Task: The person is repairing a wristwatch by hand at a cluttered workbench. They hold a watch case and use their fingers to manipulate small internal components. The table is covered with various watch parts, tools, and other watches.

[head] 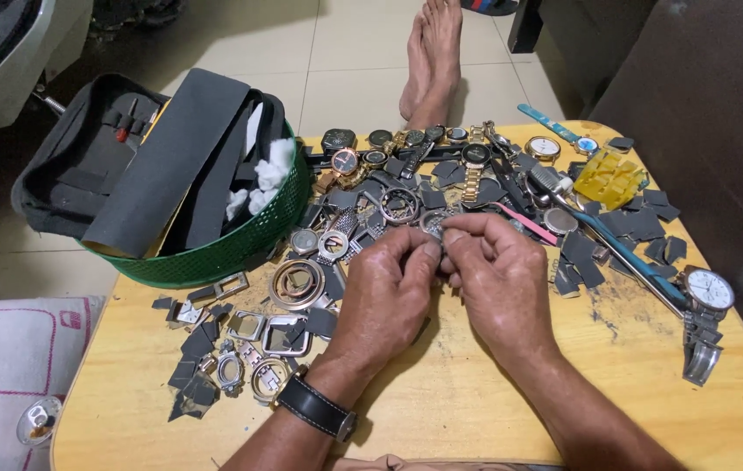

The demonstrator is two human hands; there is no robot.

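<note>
Between both hands, the left hand (386,288) and right hand (498,279) pinch one small metal watch part (438,225); watch cases (297,283) lie just left.

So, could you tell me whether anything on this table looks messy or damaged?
Yes: dark grey scraps and loose watch cases lie scattered across the wooden table, with dark smudges by the right edge. Both hands pinch a small metal part.

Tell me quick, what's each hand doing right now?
Left hand: closed, fingertips pinching a small metal watch part.
Right hand: closed, pinching the same watch part from the other side.
</note>
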